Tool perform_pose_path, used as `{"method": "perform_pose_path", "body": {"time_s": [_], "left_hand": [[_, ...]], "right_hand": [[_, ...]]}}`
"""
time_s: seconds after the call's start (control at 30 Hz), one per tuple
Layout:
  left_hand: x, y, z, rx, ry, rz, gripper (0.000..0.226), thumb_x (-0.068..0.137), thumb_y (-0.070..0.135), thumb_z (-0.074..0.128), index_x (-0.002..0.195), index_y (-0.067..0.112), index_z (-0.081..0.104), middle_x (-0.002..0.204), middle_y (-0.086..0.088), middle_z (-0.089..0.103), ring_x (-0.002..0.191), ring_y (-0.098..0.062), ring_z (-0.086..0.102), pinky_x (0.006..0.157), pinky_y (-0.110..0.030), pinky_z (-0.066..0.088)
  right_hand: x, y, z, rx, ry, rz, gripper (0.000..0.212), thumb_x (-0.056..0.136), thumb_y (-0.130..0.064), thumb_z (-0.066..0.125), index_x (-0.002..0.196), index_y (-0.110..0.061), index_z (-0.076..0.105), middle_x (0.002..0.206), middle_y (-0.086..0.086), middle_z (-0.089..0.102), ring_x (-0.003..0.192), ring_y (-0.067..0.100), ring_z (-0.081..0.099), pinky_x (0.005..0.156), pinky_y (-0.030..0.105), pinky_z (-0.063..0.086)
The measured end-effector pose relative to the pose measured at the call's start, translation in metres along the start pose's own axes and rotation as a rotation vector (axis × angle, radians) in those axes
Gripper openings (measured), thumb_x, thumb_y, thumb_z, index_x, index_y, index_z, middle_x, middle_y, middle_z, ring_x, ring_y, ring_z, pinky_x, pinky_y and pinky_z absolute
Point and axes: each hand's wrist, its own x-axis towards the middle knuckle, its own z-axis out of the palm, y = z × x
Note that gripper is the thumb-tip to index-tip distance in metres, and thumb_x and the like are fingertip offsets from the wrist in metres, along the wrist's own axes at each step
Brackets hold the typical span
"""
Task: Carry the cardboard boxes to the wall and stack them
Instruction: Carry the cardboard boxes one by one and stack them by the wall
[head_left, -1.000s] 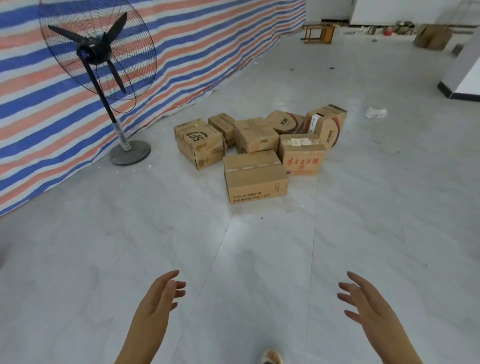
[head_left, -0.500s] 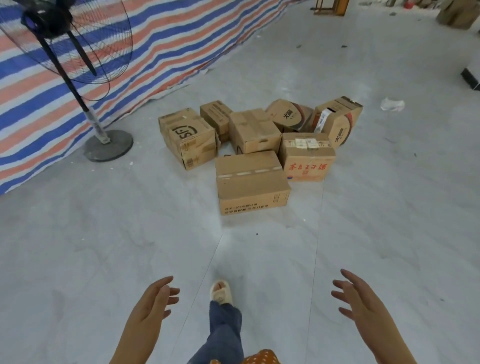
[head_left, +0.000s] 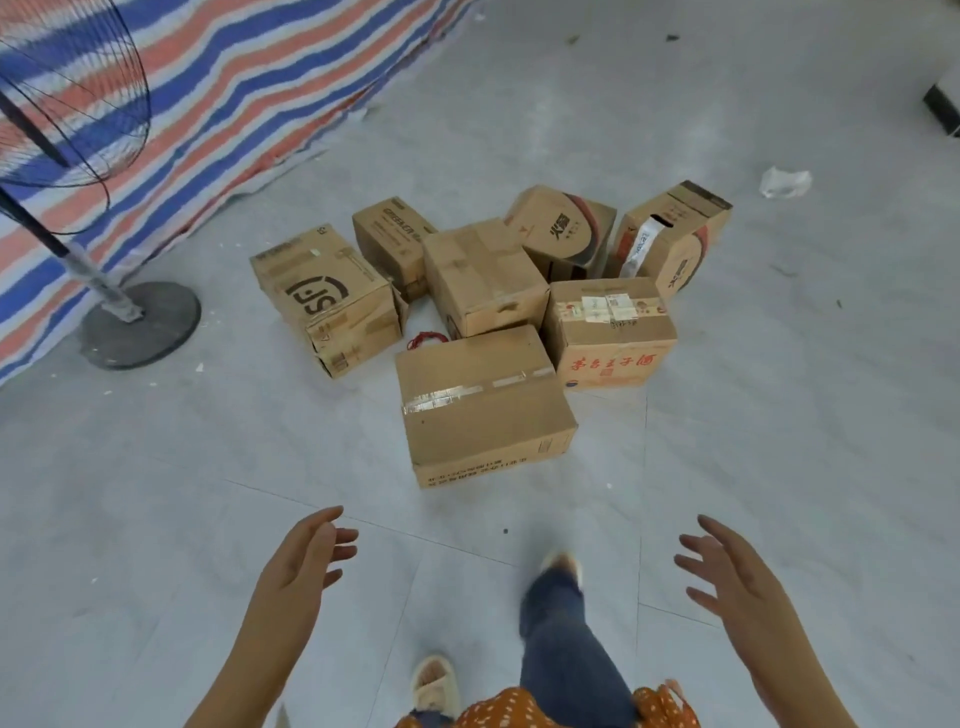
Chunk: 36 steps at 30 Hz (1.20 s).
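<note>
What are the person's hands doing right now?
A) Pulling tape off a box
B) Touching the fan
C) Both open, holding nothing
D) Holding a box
C: the left hand and the right hand are spread open above the floor, short of the nearest box, with nothing in their fingers.

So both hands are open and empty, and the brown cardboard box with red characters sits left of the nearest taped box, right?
Not quite. In the head view the brown cardboard box with red characters sits right of the nearest taped box. Both hands, left and right, are open and empty.
</note>
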Motion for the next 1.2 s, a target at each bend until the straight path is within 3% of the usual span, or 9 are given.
{"method": "perform_pose_path", "body": {"time_s": [0.23,0.4,0.5,0.73,0.87,0.93,1.0,1.1,1.2], "left_hand": [[0.110,0.031,0.077,-0.032,0.162,-0.131,0.028,0.100,0.024,0.038,0.118,0.017,0.058,0.106,-0.007,0.066,0.102,-0.023,0.063,0.090,-0.040,0.048],[0.192,0.058,0.133,0.028,0.154,-0.225,0.029,0.100,0.028,0.037,0.121,0.019,0.055,0.108,-0.003,0.065,0.103,-0.020,0.061,0.094,-0.039,0.047],[0.250,0.041,0.159,0.047,0.159,-0.322,0.028,0.101,0.028,0.035,0.121,0.020,0.053,0.108,-0.001,0.064,0.102,-0.018,0.061,0.087,-0.031,0.047],[0.378,-0.083,0.209,0.058,0.052,-0.694,0.026,0.100,0.030,0.041,0.117,0.013,0.051,0.109,-0.010,0.061,0.101,-0.025,0.057,0.090,-0.037,0.043],[0.461,-0.172,0.229,0.167,0.069,-0.723,0.013,0.100,0.019,0.044,0.107,0.012,0.052,0.107,-0.015,0.057,0.089,-0.022,0.053,0.082,-0.037,0.043],[0.498,-0.224,0.240,0.297,0.065,-0.686,0.019,0.099,0.021,0.044,0.110,0.010,0.054,0.114,-0.020,0.059,0.088,-0.023,0.053,0.083,-0.038,0.044],[0.529,-0.264,0.250,0.474,0.068,-0.665,0.036,0.098,0.024,0.043,0.128,0.005,0.049,0.128,-0.021,0.054,0.099,-0.029,0.054,0.085,-0.037,0.041],[0.569,-0.318,0.259,0.570,0.126,-0.737,0.056,0.095,0.031,0.043,0.144,0.005,0.031,0.143,-0.021,0.039,0.127,-0.036,0.044,0.102,-0.041,0.038],[0.587,-0.355,0.265,0.472,0.190,-0.823,0.059,0.091,0.035,0.042,0.142,0.005,0.034,0.141,-0.017,0.044,0.127,-0.033,0.044,0.106,-0.045,0.038]], "right_hand": [[0.184,-0.067,0.010,-0.119,-0.156,0.067,0.037,0.101,-0.027,0.038,0.136,-0.016,0.045,0.130,0.011,0.056,0.114,0.031,0.057,0.104,0.050,0.042],[0.313,-0.121,0.021,-0.247,-0.261,0.069,0.037,0.102,-0.028,0.038,0.136,-0.016,0.045,0.129,0.010,0.057,0.113,0.028,0.058,0.103,0.048,0.044],[0.379,-0.117,0.046,-0.339,-0.343,0.135,0.036,0.102,-0.027,0.039,0.135,-0.016,0.046,0.128,0.010,0.057,0.113,0.028,0.058,0.102,0.046,0.045],[0.509,-0.012,0.132,-0.386,-0.346,0.373,0.035,0.102,-0.026,0.041,0.132,-0.010,0.048,0.122,0.011,0.058,0.108,0.027,0.059,0.098,0.046,0.047],[0.575,0.082,0.195,-0.381,-0.264,0.509,0.029,0.102,-0.028,0.040,0.121,-0.009,0.051,0.112,0.010,0.057,0.104,0.028,0.059,0.097,0.047,0.048],[0.609,0.131,0.224,-0.484,-0.221,0.481,0.027,0.098,-0.033,0.041,0.110,-0.012,0.053,0.106,0.010,0.055,0.104,0.033,0.058,0.093,0.047,0.048],[0.642,0.169,0.250,-0.623,-0.219,0.409,0.037,0.093,-0.037,0.042,0.119,-0.013,0.052,0.115,0.013,0.053,0.110,0.031,0.055,0.088,0.036,0.044],[0.686,0.208,0.279,-0.745,-0.188,0.301,0.055,0.099,-0.031,0.040,0.148,-0.009,0.027,0.150,0.016,0.035,0.134,0.032,0.040,0.106,0.040,0.038],[0.707,0.230,0.293,-0.886,-0.204,0.299,0.052,0.101,-0.032,0.033,0.144,-0.004,0.029,0.144,0.021,0.040,0.128,0.039,0.043,0.105,0.048,0.038]]}}
